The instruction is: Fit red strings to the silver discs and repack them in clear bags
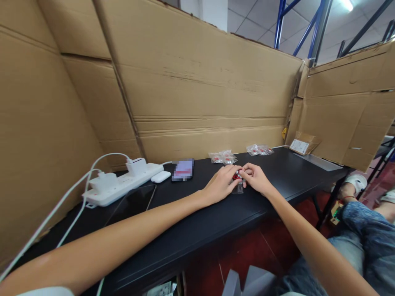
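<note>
Red and shiny, one small piece point(236, 176) lies between left hand point(220, 183) and right hand point(254, 177) — both pinching it, its long axis hidden.

Packets point(227, 158) lie behind the left hand point(220, 181), right of what seems a phone point(183, 169).

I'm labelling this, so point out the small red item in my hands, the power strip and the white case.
Small red item point(237, 176), head view: its visible red part.
Power strip point(122, 181), head view: middle of its top.
White case point(161, 176), head view: middle of its top.
</note>
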`<state>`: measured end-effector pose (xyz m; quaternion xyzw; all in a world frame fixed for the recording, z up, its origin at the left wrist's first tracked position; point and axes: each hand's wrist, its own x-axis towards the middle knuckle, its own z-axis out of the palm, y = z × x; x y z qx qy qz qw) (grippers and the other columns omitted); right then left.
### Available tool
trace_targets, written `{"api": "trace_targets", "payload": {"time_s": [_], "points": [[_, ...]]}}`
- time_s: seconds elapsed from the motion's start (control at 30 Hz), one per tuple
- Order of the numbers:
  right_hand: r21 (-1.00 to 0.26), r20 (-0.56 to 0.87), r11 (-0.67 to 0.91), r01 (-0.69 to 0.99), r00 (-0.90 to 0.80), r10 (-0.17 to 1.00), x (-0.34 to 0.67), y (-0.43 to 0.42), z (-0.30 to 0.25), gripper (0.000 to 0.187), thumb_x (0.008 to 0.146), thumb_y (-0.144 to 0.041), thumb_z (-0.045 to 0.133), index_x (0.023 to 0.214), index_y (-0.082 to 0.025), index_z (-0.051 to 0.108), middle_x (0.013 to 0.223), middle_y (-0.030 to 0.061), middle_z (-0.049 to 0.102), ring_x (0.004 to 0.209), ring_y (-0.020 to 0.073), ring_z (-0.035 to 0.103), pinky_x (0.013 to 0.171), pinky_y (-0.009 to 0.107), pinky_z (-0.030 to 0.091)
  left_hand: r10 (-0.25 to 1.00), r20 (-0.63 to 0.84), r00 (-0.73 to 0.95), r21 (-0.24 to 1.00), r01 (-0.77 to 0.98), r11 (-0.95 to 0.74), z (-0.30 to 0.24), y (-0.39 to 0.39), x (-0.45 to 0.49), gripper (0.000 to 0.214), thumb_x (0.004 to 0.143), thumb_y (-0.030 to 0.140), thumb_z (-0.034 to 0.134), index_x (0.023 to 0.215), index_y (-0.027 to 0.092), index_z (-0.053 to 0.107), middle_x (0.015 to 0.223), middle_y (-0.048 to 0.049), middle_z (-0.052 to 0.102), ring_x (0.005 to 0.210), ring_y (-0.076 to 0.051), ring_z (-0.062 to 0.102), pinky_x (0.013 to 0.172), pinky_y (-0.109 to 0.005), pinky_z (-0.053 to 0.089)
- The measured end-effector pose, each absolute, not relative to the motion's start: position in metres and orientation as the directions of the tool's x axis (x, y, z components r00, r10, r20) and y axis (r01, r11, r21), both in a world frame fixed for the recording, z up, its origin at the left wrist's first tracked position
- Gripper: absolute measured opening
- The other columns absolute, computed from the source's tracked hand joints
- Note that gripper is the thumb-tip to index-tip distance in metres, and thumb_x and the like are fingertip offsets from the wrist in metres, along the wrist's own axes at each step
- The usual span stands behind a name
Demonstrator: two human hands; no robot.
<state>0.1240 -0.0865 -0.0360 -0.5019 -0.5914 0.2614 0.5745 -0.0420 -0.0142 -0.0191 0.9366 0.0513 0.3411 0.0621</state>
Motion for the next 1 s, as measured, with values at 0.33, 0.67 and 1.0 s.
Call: {"api": "trace_targets", "payload": {"time_s": [0.33, 0.67, 1.0], "points": [[-0.924, 0.367, 0.269, 0.272, 0.434, 0.823, 0.129, -0.082, -0.04, 0.032, 0.075, -0.048, 0.063, 0.08, -0.019, 0.052, 0.051, -0.0028, 0.058, 0.037, 0.0118, 0.053, 0.033, 0.018, 0.029, 0.399, 0.692, 0.602, 0.393, 0.149, -0.907, -0.02, 0.001, -0.04, 0.015, 0.086, 0.021, 0.056, 0.1, 0.019, 0.055, 0.086, -0.0023, 0.063, 0.075, -0.017, 0.059, 0.07, -0.029, 0.047], [-0.678, 0.505, 0.022, 0.735, 0.445, 0.74, 0.151, -0.083, -0.035, 0.02, 0.081, -0.026, 0.049, 0.083, -0.02, 0.068, 0.076, 0.0027, 0.07, 0.07, 0.0183, 0.065, 0.064, 0.026, 0.047, 0.315, 0.664, 0.679, 0.299, 0.146, -0.943, -0.013, -0.002, -0.043, 0.005, 0.083, 0.016, 0.055, 0.081, 0.019, 0.058, 0.081, -0.0011, 0.063, 0.079, -0.018, 0.058, 0.075, -0.031, 0.045], [-0.189, 0.471, -0.265, 0.946, 0.324, 0.821, 0.167, -0.104, -0.026, 0.024, 0.091, -0.025, 0.045, 0.098, -0.023, 0.068, 0.095, 0.0085, 0.072, 0.088, 0.0235, 0.066, 0.066, 0.027, 0.04, 0.023, 0.496, 0.868, -0.053, 0.057, -0.997, 0.006, -0.017, -0.008, 0.011, 0.085, 0.013, 0.05, 0.085, 0.019, 0.06, 0.083, -0.0055, 0.064, 0.085, -0.022, 0.057, 0.08, -0.035, 0.044]]}}
